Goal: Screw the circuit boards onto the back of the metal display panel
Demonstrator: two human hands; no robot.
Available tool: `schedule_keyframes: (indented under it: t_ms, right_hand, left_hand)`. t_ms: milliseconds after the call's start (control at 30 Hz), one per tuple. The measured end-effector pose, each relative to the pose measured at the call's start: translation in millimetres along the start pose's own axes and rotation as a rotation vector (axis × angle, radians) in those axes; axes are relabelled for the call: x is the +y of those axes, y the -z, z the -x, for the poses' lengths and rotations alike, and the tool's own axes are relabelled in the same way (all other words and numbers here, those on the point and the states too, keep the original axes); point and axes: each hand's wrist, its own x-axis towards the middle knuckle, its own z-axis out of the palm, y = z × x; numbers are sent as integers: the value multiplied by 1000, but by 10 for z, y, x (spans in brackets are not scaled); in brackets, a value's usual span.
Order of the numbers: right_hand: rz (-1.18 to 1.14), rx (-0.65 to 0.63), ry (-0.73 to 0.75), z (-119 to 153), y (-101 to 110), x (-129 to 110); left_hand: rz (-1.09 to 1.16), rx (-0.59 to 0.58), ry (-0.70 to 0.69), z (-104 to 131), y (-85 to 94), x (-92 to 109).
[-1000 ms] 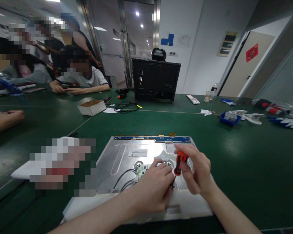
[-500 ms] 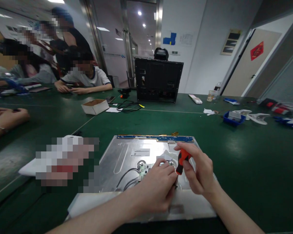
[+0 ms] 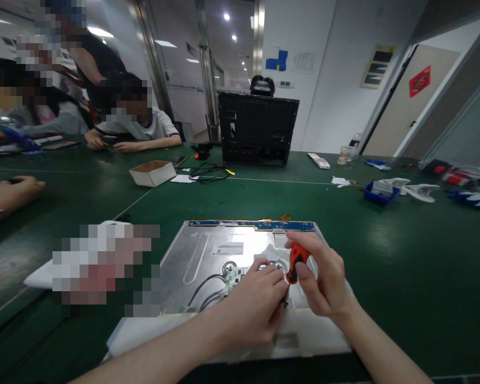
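A red-and-black screwdriver (image 3: 297, 262) is held, tilted, above the flat silver metal panel (image 3: 240, 236), its tip hidden near the left hand. Its handle is gripped between the thumb and fingers of the right hand (image 3: 324, 277), whose forearm is angled in over the panel's near right corner. The left hand (image 3: 260, 298) is laid palm down over the panel, fingers curled beside the shaft; whether anything is pinched cannot be told. A small green circuit board (image 3: 234, 276) is partly covered by it. Beyond the panel, a black rectangular housing (image 3: 258, 130) is stood upright.
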Motion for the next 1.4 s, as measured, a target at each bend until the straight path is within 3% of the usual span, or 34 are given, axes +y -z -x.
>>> schedule_keyframes:
  t_ms: [267,533,800,1100,1400]
  right_hand:
    - [97,90,28,4,-35,5]
    - [18,10,-12,7,7,-7]
    - [117,64,18,7,-39,19]
    - [46,15,3,9,-15,2]
    - [133,99,44,41,-73,58]
  left_hand:
    - [-3,2,5,3,-34,-16]
    - [5,22,-6,-3,-11,-5]
    - [-10,11,9,13,-32,-6]
    - [9,14,12,-6,7,17]
    - [11,20,0,5,-43,-14]
